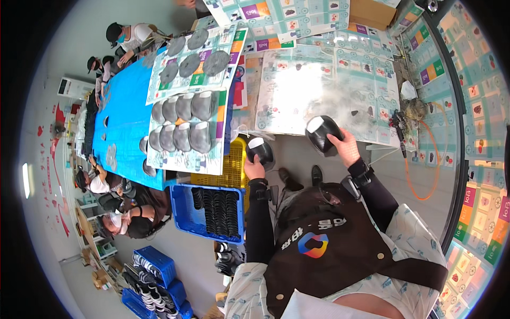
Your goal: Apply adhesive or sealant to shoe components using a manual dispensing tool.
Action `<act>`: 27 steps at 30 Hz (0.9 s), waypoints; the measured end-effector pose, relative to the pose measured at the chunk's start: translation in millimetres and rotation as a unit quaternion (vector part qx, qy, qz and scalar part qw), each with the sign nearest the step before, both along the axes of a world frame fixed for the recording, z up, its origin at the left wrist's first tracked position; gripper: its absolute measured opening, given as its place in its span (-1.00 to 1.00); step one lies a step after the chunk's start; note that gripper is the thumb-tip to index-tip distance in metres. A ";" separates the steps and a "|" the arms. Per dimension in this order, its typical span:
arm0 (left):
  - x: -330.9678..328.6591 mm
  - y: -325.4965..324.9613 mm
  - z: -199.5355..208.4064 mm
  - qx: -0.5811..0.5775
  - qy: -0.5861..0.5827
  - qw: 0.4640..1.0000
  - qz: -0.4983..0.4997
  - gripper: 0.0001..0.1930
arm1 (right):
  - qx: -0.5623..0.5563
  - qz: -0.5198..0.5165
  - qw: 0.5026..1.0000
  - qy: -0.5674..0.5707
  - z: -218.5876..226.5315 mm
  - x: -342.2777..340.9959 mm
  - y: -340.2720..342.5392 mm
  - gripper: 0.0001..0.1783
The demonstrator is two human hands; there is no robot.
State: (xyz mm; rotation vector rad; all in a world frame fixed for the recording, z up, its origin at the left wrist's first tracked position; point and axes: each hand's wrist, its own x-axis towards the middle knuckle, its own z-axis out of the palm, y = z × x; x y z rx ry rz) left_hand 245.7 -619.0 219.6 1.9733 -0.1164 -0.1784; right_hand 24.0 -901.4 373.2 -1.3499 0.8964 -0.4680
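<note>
My left hand (255, 169) is closed around the edge of a black, rounded cup-shaped piece (264, 154) with a white patch at its top. My right hand (346, 148) grips a similar glossy black cup-shaped piece (322, 139), also with a white patch, held a little higher by the near edge of the patterned worktable (297, 101). Left of my hands, a patterned board (212, 162) carries two rows of grey-black cup-shaped pieces (201, 137) with pale patches. Farther back on it lie several flat grey rounded pieces (189, 65).
Beside my left forearm are a yellow crate (232, 166) and a blue crate (180, 226) holding stacked black pieces. Several co-workers line the blue-covered table (125, 117). A spray gun (397, 126) with an orange hose (436, 178) hangs at right. Blue crates (156, 259) are stacked lower left.
</note>
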 end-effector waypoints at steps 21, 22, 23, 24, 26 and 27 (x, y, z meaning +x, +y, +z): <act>127.6 -103.1 -8.4 0.268 -0.194 0.938 -0.103 -0.41 | 0.009 -0.043 0.995 0.089 -58.8 35.4 -32.3 -0.56; 97.9 -110.3 13.8 0.176 -0.164 0.958 -0.157 -0.37 | 0.001 -0.042 0.997 0.068 -60.7 39.6 -36.3 -0.56; 75.5 -108.2 40.1 0.088 -0.127 0.969 -0.194 -0.32 | 0.004 -0.029 0.997 0.066 -58.7 52.7 -34.9 -0.56; 69.2 -108.4 76.8 -0.028 0.098 0.959 -0.265 -0.26 | -0.014 0.017 0.998 0.054 -45.7 77.3 -26.5 -0.56; 43.1 -119.9 106.9 -0.237 0.310 0.876 -0.284 -0.21 | -0.022 0.093 0.995 0.034 -39.5 109.2 -25.5 -0.53; 26.5 -126.4 102.6 -0.323 0.298 0.866 -0.240 -0.22 | 0.005 0.125 0.992 -0.021 -36.9 130.2 -13.6 -0.54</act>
